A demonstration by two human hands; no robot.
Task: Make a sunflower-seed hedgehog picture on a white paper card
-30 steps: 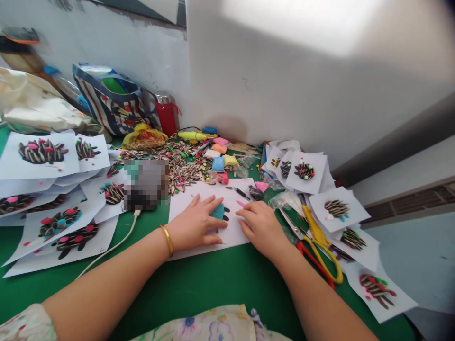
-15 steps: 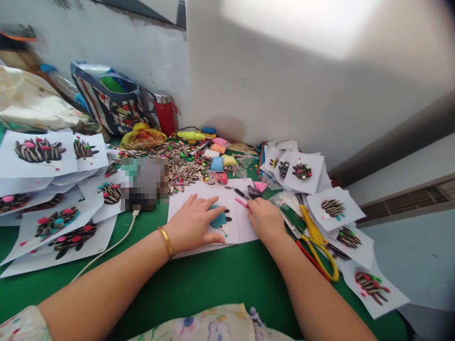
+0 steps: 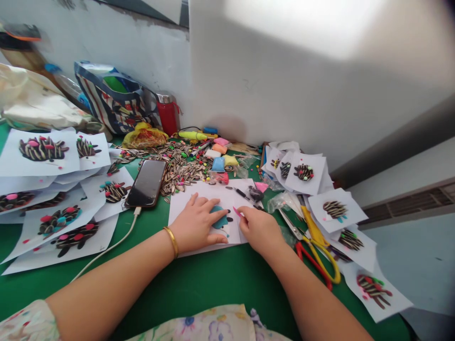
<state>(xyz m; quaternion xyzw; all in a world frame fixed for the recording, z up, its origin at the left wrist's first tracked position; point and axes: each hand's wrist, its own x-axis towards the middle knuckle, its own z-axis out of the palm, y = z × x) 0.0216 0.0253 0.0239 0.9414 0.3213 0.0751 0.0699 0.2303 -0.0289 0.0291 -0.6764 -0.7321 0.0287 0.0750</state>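
My left hand (image 3: 200,223) lies with its fingers spread on a white paper sheet (image 3: 177,203). Beneath and beside its fingers shows a flat blue clay shape (image 3: 221,221) with dark seeds at its right edge; the hand covers part of it. My right hand (image 3: 262,228) rests at the sheet's right side, fingers closed around a slim pink stick-like tool (image 3: 236,211). The tool's tip points up and left, close to the dark seeds. Just beyond the right hand, a black pen (image 3: 242,193) lies on the paper.
Sunflower seeds (image 3: 185,171) are heaped behind the sheet, beside clay packets (image 3: 218,164). A phone (image 3: 146,183) with a white cable lies left. Scissors (image 3: 320,258) and a yellow cutter (image 3: 313,227) lie right. Seed-hedgehog cards (image 3: 46,163) fill the left; more cards (image 3: 337,208) lie right.
My right hand has shifted slightly left and down with the pink tool, whose tip now sits nearer the blue shape. My left hand stays spread on the sheet.
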